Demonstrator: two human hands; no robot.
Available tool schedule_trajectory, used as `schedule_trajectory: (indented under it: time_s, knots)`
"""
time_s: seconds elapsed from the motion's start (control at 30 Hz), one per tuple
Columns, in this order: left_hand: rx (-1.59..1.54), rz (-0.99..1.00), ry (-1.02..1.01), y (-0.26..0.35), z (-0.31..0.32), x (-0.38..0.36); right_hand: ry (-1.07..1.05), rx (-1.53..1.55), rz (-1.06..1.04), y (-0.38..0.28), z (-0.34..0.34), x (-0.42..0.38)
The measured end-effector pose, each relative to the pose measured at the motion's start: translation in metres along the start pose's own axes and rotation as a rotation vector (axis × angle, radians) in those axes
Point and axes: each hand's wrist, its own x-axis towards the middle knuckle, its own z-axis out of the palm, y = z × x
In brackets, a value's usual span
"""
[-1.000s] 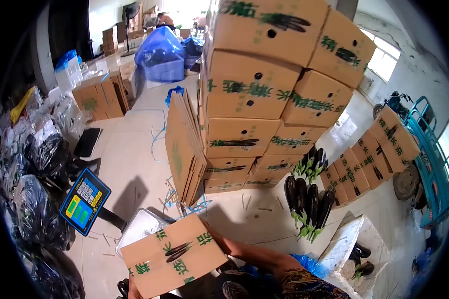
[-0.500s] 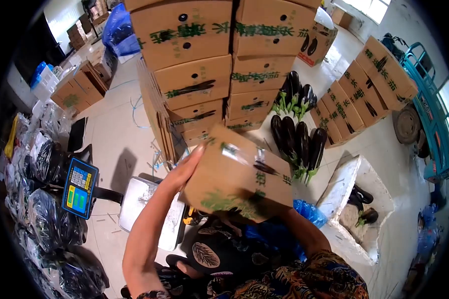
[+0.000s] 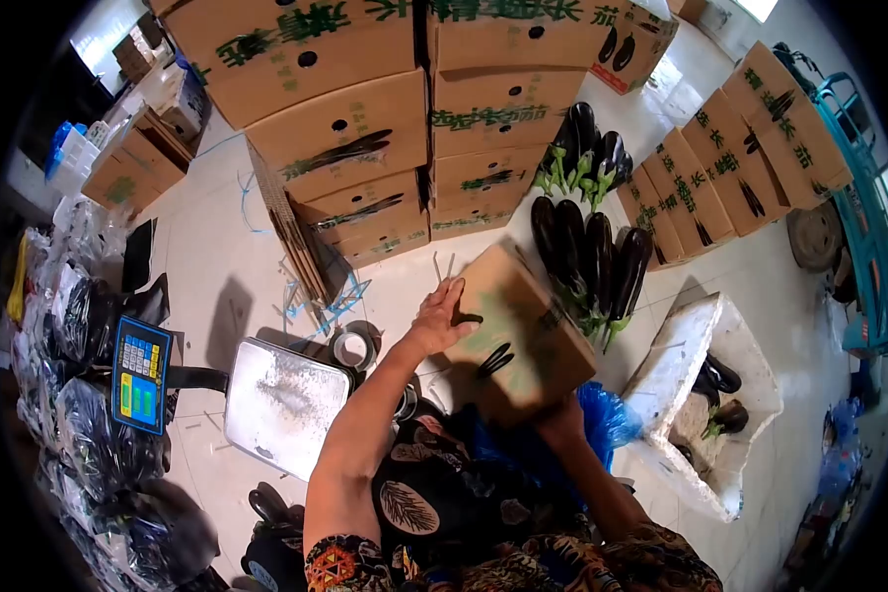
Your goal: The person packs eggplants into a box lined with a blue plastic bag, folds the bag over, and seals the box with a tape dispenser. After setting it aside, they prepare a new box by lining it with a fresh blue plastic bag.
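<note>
Over on the far left, shiny plastic bags (image 3: 79, 326) of dark things lie heaped on the floor. Next to them a blue scale screen (image 3: 140, 375) stands on a black arm, and beside it sits the silver scale plate (image 3: 286, 407). A roll of tape (image 3: 353, 347) lies on the floor just past the plate. The left hand (image 3: 442, 316) comes next, with its grip spread flat and its fingers (image 3: 454, 293) pressed on the left side of a brown cardboard box (image 3: 518, 335). The box is tilted, held low in front of the person, above the floor and near the pile of eggplants (image 3: 592, 259). The right hand (image 3: 560, 414) is under the box's near bottom corner; it touches the box, but its grip is hidden, so you cannot tell how it is shaped. Behind the box rises a tall stack of boxes (image 3: 414, 118). To the right, a white foam tub (image 3: 705, 395) holds a few more eggplants, and a row of boxes (image 3: 730, 168) leans by a teal cart (image 3: 858, 197).
</note>
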Motion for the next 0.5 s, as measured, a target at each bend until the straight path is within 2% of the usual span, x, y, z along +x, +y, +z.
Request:
schedule_trajectory:
  time_s: [0.03, 0.1, 0.13, 0.17, 0.23, 0.27, 0.37, 0.4, 0.47, 0.5]
  knots:
    - [0.044, -0.106, -0.043, 0.013, -0.001, -0.002, -0.038, 0.343, 0.18, -0.016, -0.008, 0.0]
    - [0.138, -0.318, -0.124, 0.037, -0.006, -0.004, 0.033, 0.238, 0.255, -0.027, -0.016, 0.003]
    - [0.053, -0.229, -0.054, 0.023, 0.005, 0.0, 0.14, -0.209, 0.145, -0.027, 0.005, 0.004]
    - [0.009, -0.228, -0.004, 0.012, 0.016, 0.005, 0.242, -0.656, 0.03, -0.027, 0.022, 0.01]
    - [-0.073, -0.223, 0.094, 0.002, 0.024, 0.013, 0.313, -0.844, -0.005, -0.028, 0.031, 0.027]
    - [-0.214, -0.167, 0.087, -0.006, 0.026, 0.017, 0.347, -0.945, -0.019, -0.03, 0.034, 0.032]
    - [-0.182, -0.153, 0.176, -0.003, 0.038, 0.01, 0.504, -0.837, -0.006, -0.051, 0.003, 0.07]
    - [-0.315, -0.174, 0.117, 0.004, 0.033, 0.007, 0.489, -0.852, 0.03, -0.053, 0.009, 0.074]
    - [-0.377, -0.142, 0.216, 0.009, 0.043, 0.002, 0.481, -0.877, 0.101, -0.05, 0.025, 0.069]
    - [-0.413, -0.124, 0.264, 0.012, 0.05, 0.001, 0.36, -1.06, -0.001, -0.041, 0.025, 0.062]
